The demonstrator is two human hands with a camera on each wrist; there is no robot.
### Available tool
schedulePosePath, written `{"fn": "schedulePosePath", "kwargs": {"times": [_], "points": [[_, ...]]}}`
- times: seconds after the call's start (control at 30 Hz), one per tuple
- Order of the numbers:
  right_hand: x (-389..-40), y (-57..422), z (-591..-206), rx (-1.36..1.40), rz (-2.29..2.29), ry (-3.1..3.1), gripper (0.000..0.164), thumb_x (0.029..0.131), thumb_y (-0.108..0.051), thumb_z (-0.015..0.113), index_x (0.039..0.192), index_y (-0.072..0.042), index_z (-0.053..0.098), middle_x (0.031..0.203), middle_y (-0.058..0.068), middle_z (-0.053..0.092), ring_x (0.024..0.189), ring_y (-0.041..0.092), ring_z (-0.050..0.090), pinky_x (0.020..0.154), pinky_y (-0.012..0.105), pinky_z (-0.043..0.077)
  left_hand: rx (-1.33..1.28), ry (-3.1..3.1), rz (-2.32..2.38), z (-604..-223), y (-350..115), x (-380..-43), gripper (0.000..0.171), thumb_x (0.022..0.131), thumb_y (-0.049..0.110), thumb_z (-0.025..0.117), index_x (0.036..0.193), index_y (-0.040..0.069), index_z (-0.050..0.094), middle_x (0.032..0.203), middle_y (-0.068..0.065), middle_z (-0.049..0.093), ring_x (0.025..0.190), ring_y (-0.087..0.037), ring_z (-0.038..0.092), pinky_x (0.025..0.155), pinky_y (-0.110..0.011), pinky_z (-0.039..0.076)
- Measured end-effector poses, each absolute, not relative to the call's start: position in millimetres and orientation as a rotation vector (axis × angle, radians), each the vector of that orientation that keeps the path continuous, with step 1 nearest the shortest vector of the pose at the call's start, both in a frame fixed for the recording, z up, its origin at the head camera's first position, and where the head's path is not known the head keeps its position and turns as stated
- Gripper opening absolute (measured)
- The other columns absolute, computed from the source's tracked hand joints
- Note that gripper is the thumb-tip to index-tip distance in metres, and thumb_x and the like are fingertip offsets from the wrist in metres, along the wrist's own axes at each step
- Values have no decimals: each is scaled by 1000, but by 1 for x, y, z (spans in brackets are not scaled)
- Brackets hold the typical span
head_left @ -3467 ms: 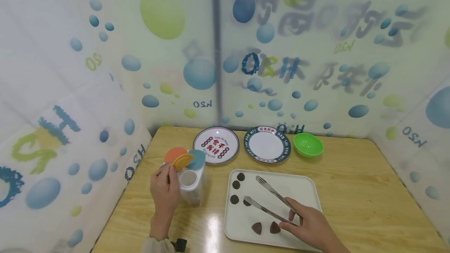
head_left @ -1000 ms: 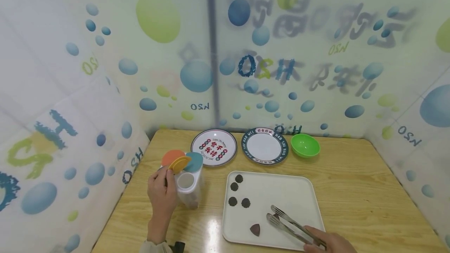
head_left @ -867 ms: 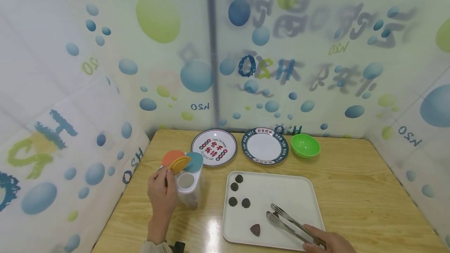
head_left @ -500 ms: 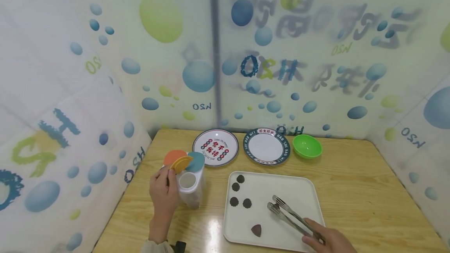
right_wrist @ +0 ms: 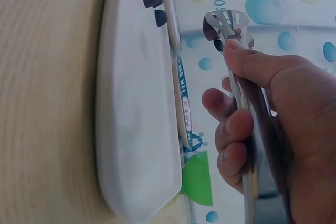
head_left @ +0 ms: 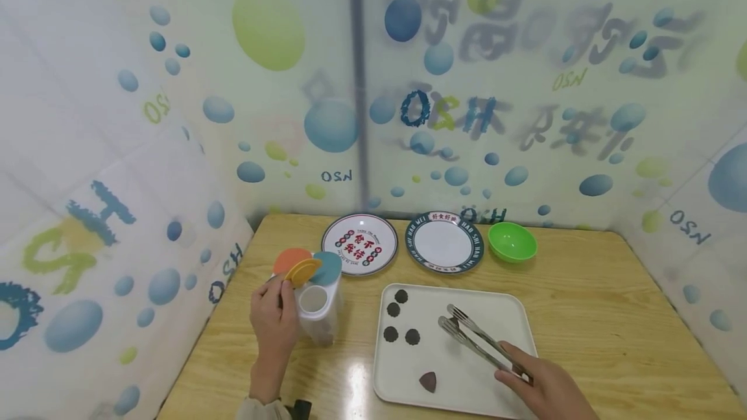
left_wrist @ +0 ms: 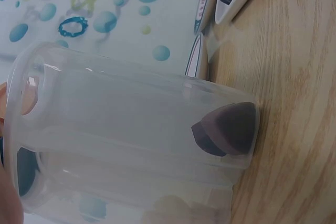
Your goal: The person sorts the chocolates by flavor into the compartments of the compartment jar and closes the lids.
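Observation:
My left hand [head_left: 273, 319] pinches the raised yellow lid [head_left: 303, 272] of a clear storage container [head_left: 320, 326], beside an uncovered round opening. Two dark brown triangular pieces [left_wrist: 231, 128] lie in the bottom of that container in the left wrist view. Metal tongs [head_left: 481, 344] are in the grip of my right hand [head_left: 543, 378], above the white tray [head_left: 490, 300]. Between the tong tips is a dark brown piece [right_wrist: 211, 29], partly hidden by the metal. One brown triangular piece [head_left: 428, 381] lies on the tray, and several scalloped dark round pieces [head_left: 390, 334] sit at its left side.
Behind the tray stand a plate with red lettering [head_left: 344, 264], a blue-rimmed plate [head_left: 445, 244] and a green bowl [head_left: 512, 242]. Orange [head_left: 294, 259] and teal lids [head_left: 329, 266] cover other parts of the container. Patterned curtains surround the wooden table [head_left: 613, 316].
The tongs went from spread apart to closed around one triangular piece from the tray, then rose and moved slightly up-left with it. The left hand keeps holding the yellow lid.

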State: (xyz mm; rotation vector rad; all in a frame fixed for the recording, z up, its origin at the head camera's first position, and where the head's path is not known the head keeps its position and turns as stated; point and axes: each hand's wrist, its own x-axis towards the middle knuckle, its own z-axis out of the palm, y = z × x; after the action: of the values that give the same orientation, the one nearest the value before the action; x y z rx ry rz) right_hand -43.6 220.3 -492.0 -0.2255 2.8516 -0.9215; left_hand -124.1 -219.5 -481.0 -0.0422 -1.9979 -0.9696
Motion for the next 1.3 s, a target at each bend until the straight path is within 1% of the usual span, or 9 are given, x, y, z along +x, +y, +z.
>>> {"fn": "schedulePosePath", "kwargs": {"times": [0.1, 0.27, 0.4, 0.5, 0.73, 0.83, 0.93, 1.07, 1.3], "points": [[-47, 215, -487, -222, -905, 2904, 51, 90, -45, 69, 133, -17, 64, 66, -14, 46, 57, -2, 40, 56, 20, 37, -53, -1979, -970, -481, -219, -124, 15, 94, -1, 55, 92, -5, 69, 95, -22, 72, 88, -38, 64, 84, -42, 41], [-56, 203, -477, -196, -900, 2885, 51, 91, -46, 68, 135, -20, 63, 70, -14, 50, 60, -1, 42, 55, 20, 38, -60, -1948, -958, -480, -219, -125, 14, 92, -3, 56, 94, -4, 70, 95, -22, 73, 88, -39, 65, 84, -43, 41], [-67, 190, -470, -317, -951, 2909, 48, 92, -44, 67, 133, -20, 64, 73, -14, 51, 58, -2, 41, 52, 19, 38, -63, -1934, -955, -480, -218, -125, 14, 91, -4, 57, 94, -4, 71, 95, -22, 73, 87, -37, 65, 85, -41, 40], [-76, 180, -463, -403, -1012, 2926, 48, 92, -45, 66, 133, -20, 64, 73, -14, 51, 59, -2, 42, 51, 19, 39, -70, -1934, -954, -479, -219, -126, 14, 91, -4, 56, 92, -4, 70, 93, -22, 73, 85, -36, 64, 83, -40, 41], [-90, 160, -443, -518, -1041, 2919, 54, 92, -49, 64, 136, -18, 62, 76, -14, 54, 62, -2, 45, 53, 19, 42, -30, -1990, -983, -482, -221, -123, 16, 95, 1, 54, 95, -5, 69, 95, -23, 71, 88, -37, 62, 84, -38, 41], [-94, 153, -440, -546, -1041, 2914, 55, 92, -49, 65, 136, -17, 62, 76, -15, 54, 63, -2, 46, 54, 19, 42, -20, -2010, -984, -481, -222, -123, 17, 96, 3, 54, 94, -5, 69, 95, -22, 72, 88, -35, 63, 84, -38, 41], [-97, 146, -441, -587, -1049, 2914, 55, 91, -49, 65, 136, -18, 62, 77, -16, 55, 62, -2, 46, 54, 19, 42, -32, -2008, -986, -480, -222, -123, 18, 96, 3, 53, 94, -5, 69, 97, -23, 72, 90, -37, 64, 85, -40, 41], [-101, 135, -438, -668, -1054, 2899, 54, 92, -49, 64, 138, -19, 61, 78, -17, 56, 60, -3, 44, 53, 19, 41, -56, -1979, -969, -480, -222, -125, 16, 95, 1, 54, 96, -5, 70, 97, -24, 72, 90, -40, 64, 85, -42, 41], [-108, 118, -433, -779, -1051, 2854, 50, 94, -50, 60, 138, -26, 59, 79, -16, 58, 59, -4, 43, 51, 20, 41, -47, -1988, -967, -483, -221, -125, 17, 95, 1, 54, 97, -6, 70, 98, -23, 72, 92, -40, 64, 86, -43, 41]]}}
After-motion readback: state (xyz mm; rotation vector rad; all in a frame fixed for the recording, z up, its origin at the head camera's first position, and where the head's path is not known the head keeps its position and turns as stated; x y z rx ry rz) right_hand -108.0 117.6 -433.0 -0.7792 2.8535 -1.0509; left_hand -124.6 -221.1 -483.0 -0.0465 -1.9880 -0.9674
